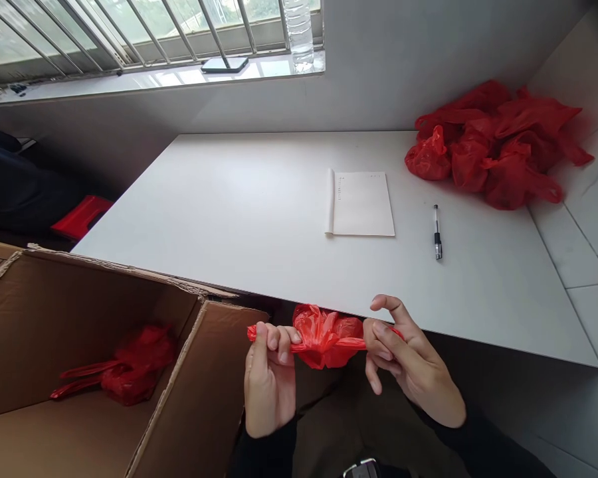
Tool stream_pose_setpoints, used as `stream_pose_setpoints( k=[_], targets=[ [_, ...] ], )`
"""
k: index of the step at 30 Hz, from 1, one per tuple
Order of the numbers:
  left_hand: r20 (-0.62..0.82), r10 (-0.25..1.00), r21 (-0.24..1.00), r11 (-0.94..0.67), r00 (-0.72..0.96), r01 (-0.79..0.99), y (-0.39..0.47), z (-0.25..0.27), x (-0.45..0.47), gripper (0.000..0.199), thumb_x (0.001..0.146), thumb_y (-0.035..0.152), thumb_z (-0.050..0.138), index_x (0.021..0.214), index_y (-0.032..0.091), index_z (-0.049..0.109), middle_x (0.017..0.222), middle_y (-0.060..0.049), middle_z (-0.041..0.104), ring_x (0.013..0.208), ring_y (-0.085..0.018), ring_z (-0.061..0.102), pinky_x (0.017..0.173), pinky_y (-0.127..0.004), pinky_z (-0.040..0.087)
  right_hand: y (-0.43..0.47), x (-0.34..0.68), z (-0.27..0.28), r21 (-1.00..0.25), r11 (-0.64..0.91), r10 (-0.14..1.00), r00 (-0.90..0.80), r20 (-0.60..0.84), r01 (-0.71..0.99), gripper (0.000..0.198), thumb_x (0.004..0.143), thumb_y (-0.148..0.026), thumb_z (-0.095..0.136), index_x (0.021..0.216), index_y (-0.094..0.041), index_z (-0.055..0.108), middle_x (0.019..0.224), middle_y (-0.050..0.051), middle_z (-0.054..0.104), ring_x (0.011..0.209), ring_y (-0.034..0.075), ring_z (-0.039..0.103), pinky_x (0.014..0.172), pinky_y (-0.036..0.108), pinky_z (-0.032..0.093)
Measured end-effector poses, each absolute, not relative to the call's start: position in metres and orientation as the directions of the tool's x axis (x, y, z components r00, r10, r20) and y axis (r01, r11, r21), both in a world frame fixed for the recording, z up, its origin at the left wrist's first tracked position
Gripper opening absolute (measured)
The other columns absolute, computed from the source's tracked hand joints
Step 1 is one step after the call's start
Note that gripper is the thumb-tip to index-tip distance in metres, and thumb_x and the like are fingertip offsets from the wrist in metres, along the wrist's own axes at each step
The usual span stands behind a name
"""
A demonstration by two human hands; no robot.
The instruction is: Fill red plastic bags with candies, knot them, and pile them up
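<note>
A red plastic bag (pixel 327 335) hangs between my two hands just in front of the table's near edge, its handles pulled out sideways. My left hand (pixel 272 372) is closed round the left handle, whose end sticks out past the thumb. Between thumb and index finger, my right hand (pixel 403 355) pinches the right handle, while its other fingers are partly spread. The bag's middle is bunched and looks gathered or knotted. Its contents are hidden by the red plastic.
On the white table (pixel 229 212) lie a notepad (pixel 363 204), a pen (pixel 437 232) and a heap of red bags (pixel 498 143). An open cardboard box (pixel 179 398) at the left holds another red bag (pixel 132 372). A phone (pixel 224 65) and bottle (pixel 299 36) are on the windowsill.
</note>
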State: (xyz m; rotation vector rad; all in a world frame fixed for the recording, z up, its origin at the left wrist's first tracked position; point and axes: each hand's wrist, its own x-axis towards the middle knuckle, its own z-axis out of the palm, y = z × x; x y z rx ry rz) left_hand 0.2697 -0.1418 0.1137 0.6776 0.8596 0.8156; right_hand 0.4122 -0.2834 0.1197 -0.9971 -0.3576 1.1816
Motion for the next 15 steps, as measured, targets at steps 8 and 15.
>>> stream_pose_setpoints(
  k=[8,15],
  targets=[
    [-0.421,0.880,0.866,0.462,0.219,-0.193,-0.128,0.068,0.243,0.044,0.084,0.054,0.071,0.068,0.018,0.051,0.057,0.004,0.046,0.059,-0.011,0.047,0.068,-0.025,0.049,-0.313,0.414,0.074,-0.810,-0.401,0.815,0.237,-0.529,-0.427,0.025,0.104,-0.047,0.037,0.118,-0.026,0.039,0.066,-0.010,0.030,0.047,0.008,0.025,0.045,0.022,0.041],
    [-0.495,0.855,0.869,0.492,0.158,0.057,-0.158,0.044,0.220,0.056,0.084,0.062,0.066,0.123,0.022,0.062,0.096,-0.005,0.067,0.076,-0.016,0.061,0.062,-0.026,0.046,-0.302,0.385,0.061,-0.811,-0.542,0.840,0.174,-0.514,0.222,0.027,0.098,-0.043,0.050,0.090,-0.021,0.064,0.054,-0.007,0.042,0.053,0.011,0.040,0.056,0.026,0.026]
  ],
)
